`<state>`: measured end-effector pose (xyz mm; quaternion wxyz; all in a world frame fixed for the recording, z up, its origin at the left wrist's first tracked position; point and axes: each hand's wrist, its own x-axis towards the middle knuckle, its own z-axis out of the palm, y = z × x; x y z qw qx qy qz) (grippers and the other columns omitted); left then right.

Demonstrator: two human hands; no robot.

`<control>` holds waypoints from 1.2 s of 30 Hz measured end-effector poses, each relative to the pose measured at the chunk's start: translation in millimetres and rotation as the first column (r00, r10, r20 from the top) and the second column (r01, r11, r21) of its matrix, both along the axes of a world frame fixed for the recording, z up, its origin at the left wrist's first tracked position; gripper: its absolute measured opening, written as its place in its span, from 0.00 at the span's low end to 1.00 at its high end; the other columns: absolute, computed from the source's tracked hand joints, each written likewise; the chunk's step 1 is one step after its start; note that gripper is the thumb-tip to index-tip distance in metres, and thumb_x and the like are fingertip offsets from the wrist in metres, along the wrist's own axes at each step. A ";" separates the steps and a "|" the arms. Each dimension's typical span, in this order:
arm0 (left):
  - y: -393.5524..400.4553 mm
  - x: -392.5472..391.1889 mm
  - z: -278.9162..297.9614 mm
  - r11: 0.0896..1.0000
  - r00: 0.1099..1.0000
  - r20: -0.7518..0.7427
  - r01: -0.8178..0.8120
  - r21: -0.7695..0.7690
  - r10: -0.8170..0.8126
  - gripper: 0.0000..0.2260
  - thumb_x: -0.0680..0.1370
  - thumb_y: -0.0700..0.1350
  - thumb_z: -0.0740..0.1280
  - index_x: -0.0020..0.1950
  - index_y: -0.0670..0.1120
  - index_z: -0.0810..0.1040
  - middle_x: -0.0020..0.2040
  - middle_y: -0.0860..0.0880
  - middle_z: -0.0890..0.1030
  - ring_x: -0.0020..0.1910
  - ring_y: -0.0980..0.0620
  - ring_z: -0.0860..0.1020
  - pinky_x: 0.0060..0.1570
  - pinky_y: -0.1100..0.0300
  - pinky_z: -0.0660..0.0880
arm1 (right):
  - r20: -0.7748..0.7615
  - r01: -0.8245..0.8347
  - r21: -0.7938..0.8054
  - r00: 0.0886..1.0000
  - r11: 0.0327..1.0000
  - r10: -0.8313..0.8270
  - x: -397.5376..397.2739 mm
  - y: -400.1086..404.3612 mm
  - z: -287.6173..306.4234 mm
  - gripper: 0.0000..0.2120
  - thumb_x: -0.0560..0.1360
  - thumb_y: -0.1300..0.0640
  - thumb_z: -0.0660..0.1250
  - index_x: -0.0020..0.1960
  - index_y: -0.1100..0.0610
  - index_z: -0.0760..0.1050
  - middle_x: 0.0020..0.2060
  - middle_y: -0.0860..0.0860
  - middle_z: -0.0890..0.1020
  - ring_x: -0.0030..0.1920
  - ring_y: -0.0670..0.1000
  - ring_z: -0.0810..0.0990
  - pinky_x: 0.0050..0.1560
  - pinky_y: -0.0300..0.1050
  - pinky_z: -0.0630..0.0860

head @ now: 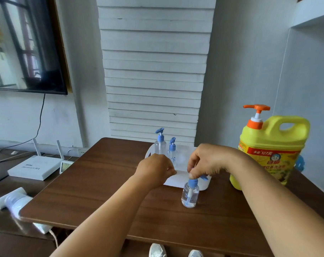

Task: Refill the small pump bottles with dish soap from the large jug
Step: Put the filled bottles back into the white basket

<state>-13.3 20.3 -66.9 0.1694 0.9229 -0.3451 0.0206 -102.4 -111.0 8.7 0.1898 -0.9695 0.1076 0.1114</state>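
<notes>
A small clear pump bottle with a blue pump stands on the brown table, in front of a white tray. My right hand pinches its blue pump top from above. My left hand hovers over the tray's front left, fingers curled; whether it holds anything I cannot tell. Two more clear pump bottles with blue pumps stand in the tray behind my hands. The large yellow jug with an orange pump stands at the right of the table.
A white router and a small display sit on the lower dark surface to the left. A white tube-like object lies beside the table's left corner. A slatted white wall panel rises behind the table. My shoes show below its front edge.
</notes>
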 end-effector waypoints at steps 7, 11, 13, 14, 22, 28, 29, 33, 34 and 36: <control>1.6 -11.3 0.8 1.000 1.000 -0.012 0.017 0.007 -0.017 0.11 0.77 0.52 0.63 0.53 0.50 0.82 0.50 0.49 0.83 0.50 0.48 0.79 0.49 0.53 0.78 | 0.096 0.090 0.002 0.991 0.996 -0.089 -11.0 6.9 12.7 0.07 0.70 0.63 0.68 0.46 0.59 0.84 0.30 0.53 0.80 0.30 0.48 0.74 0.32 0.36 0.71; 3.7 -7.2 -0.4 1.000 0.999 -0.049 0.010 -0.021 -0.011 0.15 0.76 0.50 0.62 0.33 0.44 0.74 0.31 0.49 0.74 0.33 0.50 0.72 0.34 0.58 0.70 | 0.280 0.153 0.046 0.947 0.987 -0.160 -1.2 1.9 36.9 0.11 0.68 0.64 0.65 0.46 0.64 0.83 0.32 0.57 0.80 0.32 0.52 0.73 0.37 0.43 0.71; 3.6 -5.1 0.6 0.997 0.997 -0.074 -0.017 -0.077 0.012 0.19 0.77 0.49 0.61 0.27 0.45 0.64 0.26 0.50 0.65 0.28 0.51 0.63 0.30 0.58 0.62 | 0.350 0.178 0.058 0.918 0.982 -0.187 10.1 -1.0 46.2 0.13 0.67 0.64 0.64 0.48 0.67 0.81 0.31 0.57 0.77 0.33 0.52 0.71 0.37 0.44 0.69; 4.1 -3.7 1.8 0.994 0.997 -0.079 -0.030 -0.107 0.021 0.18 0.77 0.50 0.61 0.28 0.45 0.65 0.27 0.50 0.66 0.28 0.51 0.63 0.30 0.58 0.62 | 0.373 0.193 0.054 0.906 0.980 -0.199 16.9 -2.8 48.1 0.13 0.67 0.64 0.64 0.48 0.68 0.81 0.31 0.57 0.76 0.33 0.52 0.71 0.38 0.45 0.69; 10.0 12.3 -0.3 0.997 0.999 -0.050 -0.011 -0.072 0.007 0.16 0.78 0.53 0.61 0.36 0.44 0.74 0.31 0.49 0.72 0.32 0.51 0.70 0.33 0.59 0.67 | 0.291 0.358 -0.172 0.909 0.918 -0.299 77.7 -10.7 13.7 0.09 0.68 0.64 0.66 0.31 0.59 0.69 0.27 0.53 0.73 0.27 0.51 0.69 0.28 0.38 0.65; 8.2 17.9 -7.2 0.987 1.000 -0.017 -0.006 -0.162 0.003 0.12 0.77 0.53 0.62 0.46 0.46 0.80 0.44 0.49 0.81 0.48 0.50 0.76 0.47 0.55 0.75 | 0.172 0.417 -0.186 0.905 0.890 -0.388 109.1 -15.9 -16.1 0.16 0.68 0.64 0.68 0.27 0.58 0.64 0.23 0.51 0.68 0.24 0.49 0.65 0.24 0.38 0.61; 8.1 19.3 -9.6 0.975 0.999 0.019 -0.023 -0.220 0.028 0.10 0.77 0.53 0.64 0.51 0.48 0.79 0.50 0.51 0.80 0.55 0.50 0.74 0.51 0.58 0.73 | 0.170 0.425 -0.179 0.902 0.887 -0.398 112.5 -16.7 -18.2 0.17 0.68 0.65 0.67 0.26 0.58 0.63 0.22 0.50 0.67 0.24 0.49 0.64 0.24 0.38 0.60; 9.0 22.8 -16.9 0.911 0.986 -0.034 -0.166 -0.379 0.165 0.19 0.73 0.50 0.69 0.62 0.50 0.70 0.61 0.49 0.68 0.63 0.49 0.64 0.55 0.65 0.61 | 0.192 0.464 -0.028 0.872 0.885 -0.451 119.7 -19.4 -20.8 0.17 0.68 0.64 0.63 0.24 0.56 0.61 0.14 0.50 0.67 0.24 0.52 0.67 0.28 0.36 0.65; 8.2 23.6 -18.9 0.897 0.981 -0.070 -0.193 -0.397 0.180 0.22 0.73 0.50 0.69 0.64 0.50 0.69 0.63 0.49 0.66 0.63 0.49 0.62 0.56 0.65 0.60 | 0.189 0.458 0.033 0.870 0.888 -0.455 121.6 -20.2 -22.0 0.15 0.68 0.63 0.62 0.25 0.56 0.63 0.19 0.52 0.71 0.27 0.53 0.70 0.32 0.38 0.69; 6.9 24.9 -23.0 0.876 0.975 -0.107 -0.220 -0.429 0.192 0.26 0.72 0.49 0.70 0.68 0.50 0.66 0.65 0.49 0.63 0.65 0.48 0.61 0.58 0.64 0.60 | 0.193 0.447 0.135 0.864 0.884 -0.466 123.0 -22.7 -24.4 0.11 0.68 0.62 0.63 0.28 0.57 0.68 0.27 0.54 0.76 0.30 0.53 0.74 0.38 0.42 0.74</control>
